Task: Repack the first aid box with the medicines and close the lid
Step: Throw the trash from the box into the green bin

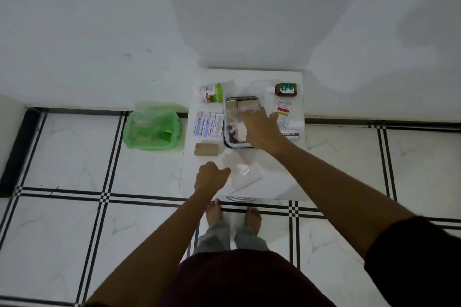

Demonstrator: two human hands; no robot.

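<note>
Two hands out | your right hand (pixel 262 129), fingers spread flat, grip unclear, presses into clear plastic first aid box (pixel 228 143) mid-table | your left hand (pixel 210 177), loosely curled, empty, nearest tan bandage roll (pixel 206 149), just beyond, long axis left-right

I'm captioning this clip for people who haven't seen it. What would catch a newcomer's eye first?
The right hand reaching into the open first aid box in the middle of a small white table. Medicines lie scattered around the box, such as a brown bottle at the far right. On the floor to the left sits a bright green bin.
</note>
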